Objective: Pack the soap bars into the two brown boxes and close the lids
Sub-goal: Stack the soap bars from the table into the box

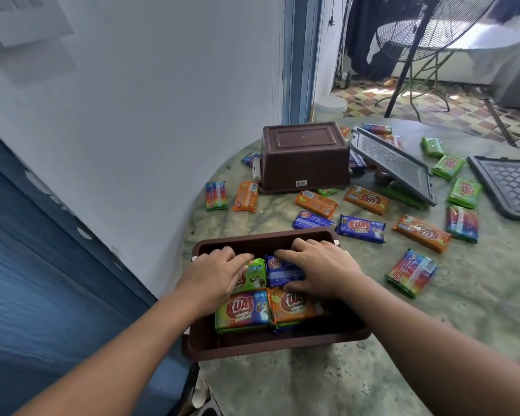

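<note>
An open brown box (276, 343) stands at the table's near edge with several wrapped soap bars inside. My left hand (215, 273) presses a green bar (254, 273) in the box's far half. Beside it my right hand (318, 267) lies on a blue bar (279, 270), thumb curled round its near edge. Closer to me lie a rainbow bar (242, 310) and an orange bar (294, 306). A second brown box (305, 159) stands upside down at the back. Two grey lids, one (394, 165) propped on bars, the other (511, 184) at the right edge.
Several loose bars in orange (421, 232), blue (362, 228), green (464, 192) and rainbow (412, 271) wrappers are scattered over the marbled round table (312, 382). A white wall is close on the left. A fan stand (409, 61) is behind the table.
</note>
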